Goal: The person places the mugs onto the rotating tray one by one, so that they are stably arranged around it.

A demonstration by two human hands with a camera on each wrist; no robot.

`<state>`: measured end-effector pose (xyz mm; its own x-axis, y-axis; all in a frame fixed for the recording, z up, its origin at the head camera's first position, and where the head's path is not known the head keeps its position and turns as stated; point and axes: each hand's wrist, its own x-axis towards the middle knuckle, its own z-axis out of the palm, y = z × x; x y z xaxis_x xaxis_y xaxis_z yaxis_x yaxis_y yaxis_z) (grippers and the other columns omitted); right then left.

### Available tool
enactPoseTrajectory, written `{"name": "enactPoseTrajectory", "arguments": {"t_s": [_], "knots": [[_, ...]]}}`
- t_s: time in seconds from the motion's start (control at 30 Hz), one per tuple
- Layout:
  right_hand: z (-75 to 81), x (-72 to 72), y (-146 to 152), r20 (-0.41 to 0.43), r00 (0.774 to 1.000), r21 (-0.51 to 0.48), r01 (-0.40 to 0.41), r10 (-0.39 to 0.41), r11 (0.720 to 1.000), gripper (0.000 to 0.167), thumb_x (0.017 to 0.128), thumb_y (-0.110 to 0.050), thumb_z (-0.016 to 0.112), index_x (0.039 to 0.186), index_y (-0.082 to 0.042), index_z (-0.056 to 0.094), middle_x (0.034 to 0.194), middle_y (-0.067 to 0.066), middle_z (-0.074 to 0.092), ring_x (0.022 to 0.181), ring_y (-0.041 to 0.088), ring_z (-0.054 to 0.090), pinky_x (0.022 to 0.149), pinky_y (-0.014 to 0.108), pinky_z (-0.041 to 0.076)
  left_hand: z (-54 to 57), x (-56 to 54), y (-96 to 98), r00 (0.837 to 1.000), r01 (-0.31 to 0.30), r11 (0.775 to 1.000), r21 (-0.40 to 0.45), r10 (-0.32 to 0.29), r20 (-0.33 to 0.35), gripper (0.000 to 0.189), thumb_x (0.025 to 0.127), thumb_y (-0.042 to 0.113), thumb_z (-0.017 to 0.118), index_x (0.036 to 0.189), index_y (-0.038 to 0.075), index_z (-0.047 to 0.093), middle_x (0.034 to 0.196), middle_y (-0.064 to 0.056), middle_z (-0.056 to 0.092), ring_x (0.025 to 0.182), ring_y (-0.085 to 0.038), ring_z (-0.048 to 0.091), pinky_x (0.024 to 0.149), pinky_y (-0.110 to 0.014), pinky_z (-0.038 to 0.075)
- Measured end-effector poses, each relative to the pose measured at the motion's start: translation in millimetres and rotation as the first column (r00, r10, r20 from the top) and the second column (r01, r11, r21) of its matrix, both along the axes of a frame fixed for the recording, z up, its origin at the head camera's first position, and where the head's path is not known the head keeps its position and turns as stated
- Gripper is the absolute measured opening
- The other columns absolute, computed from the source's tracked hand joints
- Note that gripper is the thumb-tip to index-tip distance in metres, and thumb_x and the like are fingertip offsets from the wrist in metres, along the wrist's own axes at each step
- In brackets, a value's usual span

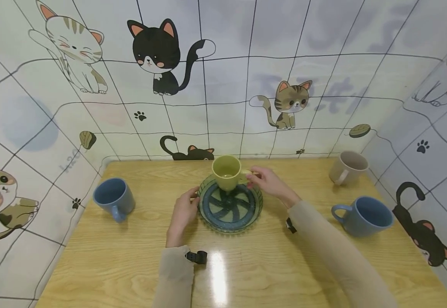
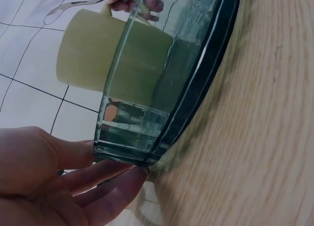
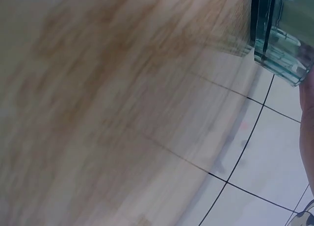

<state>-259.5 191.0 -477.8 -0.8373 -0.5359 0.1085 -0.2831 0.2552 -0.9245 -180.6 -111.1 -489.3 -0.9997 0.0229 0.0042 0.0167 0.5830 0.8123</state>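
Note:
A round glass dish (image 1: 228,222) with a scalloped rim and a dark blue swirl pattern lies on the wooden table. My left hand (image 1: 185,209) holds its left edge; in the left wrist view the thumb (image 2: 76,153) is at the rim and the fingers curl against the outer side. At the dish's far side is a yellow-green mug (image 1: 226,173), upright, overlapping the swirl pattern in the head view. My right hand (image 1: 267,183) pinches the mug's handle, which points right. Through the clear dish wall (image 2: 147,64), part of the mug (image 2: 81,54) shows in the left wrist view.
On the left stands a blue mug (image 1: 113,197), handle toward the front. Another blue mug (image 1: 367,217) is at the right, beside my right forearm, with a beige mug (image 1: 348,167) behind it. A cat-patterned wall covering (image 1: 227,85) borders the wooden table (image 1: 139,265) at the back and sides.

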Motion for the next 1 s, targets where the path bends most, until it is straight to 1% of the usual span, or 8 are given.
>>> {"name": "enactPoseTrajectory", "arguments": {"t_s": [0.23, 0.3, 0.43, 0.57, 0.63, 0.8, 0.87, 1.0], "knots": [[-0.5, -10.8, -2.8, 0.004, 0.998, 0.011, 0.065, -0.065, 0.998, 0.029, 0.103, -0.015, 0.051, 0.123, 0.002, 0.06, 0.116, 0.024, 0.061, 0.092, 0.044, 0.066, 0.089, 0.051, 0.051, -0.3, -2.1, 0.1, 1.0, 0.008, 1.0, 0.001, -0.008, -0.022, 0.04, 0.098, 0.003, 0.055, 0.138, 0.001, 0.054, 0.118, -0.02, 0.065, 0.103, -0.035, 0.065, 0.082, -0.045, 0.053], [3.2, -10.3, -3.3, -0.039, 0.995, 0.03, 0.088, -0.087, 0.996, 0.026, 0.102, -0.012, 0.052, 0.12, 0.004, 0.062, 0.111, 0.025, 0.061, 0.091, 0.044, 0.065, 0.084, 0.047, 0.054, -1.1, -2.9, 1.0, 1.0, 0.016, 1.0, 0.008, -0.016, -0.025, 0.04, 0.098, 0.003, 0.055, 0.138, 0.002, 0.054, 0.118, -0.02, 0.065, 0.102, -0.034, 0.065, 0.081, -0.044, 0.053], [20.5, -2.1, -7.3, -0.122, 0.987, 0.065, 0.109, -0.101, 0.992, 0.021, 0.1, -0.004, 0.055, 0.111, 0.01, 0.065, 0.1, 0.031, 0.06, 0.085, 0.048, 0.057, 0.069, 0.037, 0.052, -1.9, -2.9, 1.6, 1.0, 0.011, 1.0, 0.006, -0.011, -0.015, 0.04, 0.099, 0.004, 0.055, 0.139, 0.002, 0.053, 0.118, -0.019, 0.065, 0.103, -0.034, 0.065, 0.081, -0.043, 0.053], [32.0, 4.3, -11.5, -0.139, 0.985, 0.095, 0.112, -0.098, 0.989, 0.022, 0.099, -0.002, 0.055, 0.114, 0.012, 0.064, 0.099, 0.033, 0.058, 0.082, 0.048, 0.053, 0.064, 0.027, 0.047, -2.4, -2.5, 1.1, 1.0, 0.006, 1.0, 0.008, -0.006, -0.007, 0.04, 0.099, 0.003, 0.055, 0.139, 0.002, 0.053, 0.118, -0.02, 0.065, 0.104, -0.034, 0.065, 0.081, -0.044, 0.054], [31.8, 4.5, -11.9, -0.148, 0.984, 0.099, 0.113, -0.098, 0.989, 0.023, 0.1, -0.001, 0.054, 0.116, 0.012, 0.063, 0.102, 0.031, 0.059, 0.085, 0.047, 0.054, 0.066, 0.029, 0.048, -2.8, -2.7, 0.7, 1.0, 0.014, 1.0, 0.023, -0.014, -0.005, 0.041, 0.098, 0.003, 0.055, 0.139, 0.001, 0.053, 0.117, -0.021, 0.065, 0.104, -0.036, 0.065, 0.082, -0.044, 0.053], [13.1, -6.4, -10.4, -0.17, 0.979, 0.116, 0.129, -0.108, 0.985, 0.027, 0.102, -0.008, 0.053, 0.124, 0.003, 0.063, 0.116, 0.019, 0.061, 0.102, 0.036, 0.057, 0.082, 0.04, 0.05, -3.8, -3.1, -1.8, 1.0, 0.024, 0.997, 0.068, -0.025, 0.01, 0.042, 0.097, 0.002, 0.057, 0.139, 0.001, 0.052, 0.116, -0.024, 0.064, 0.105, -0.039, 0.064, 0.085, -0.046, 0.053], [5.4, -11.1, -10.4, -0.166, 0.98, 0.126, 0.132, -0.11, 0.983, 0.03, 0.102, -0.013, 0.054, 0.129, 0.0, 0.061, 0.123, 0.016, 0.06, 0.109, 0.032, 0.055, 0.086, 0.044, 0.049, -4.0, -3.1, -3.6, 1.0, 0.02, 0.997, 0.079, -0.021, 0.02, 0.043, 0.097, 0.002, 0.058, 0.139, 0.001, 0.052, 0.117, -0.024, 0.064, 0.105, -0.039, 0.063, 0.084, -0.046, 0.053], [2.6, -11.0, -11.7, -0.143, 0.982, 0.134, 0.14, -0.12, 0.981, 0.041, 0.101, -0.02, 0.057, 0.139, -0.004, 0.052, 0.137, 0.014, 0.051, 0.119, 0.031, 0.047, 0.093, 0.048, 0.045, -4.3, -3.0, -6.3, 0.999, 0.01, 0.996, 0.089, -0.013, 0.035, 0.043, 0.096, 0.002, 0.059, 0.139, 0.002, 0.052, 0.117, -0.023, 0.064, 0.105, -0.038, 0.064, 0.084, -0.044, 0.054]]}}
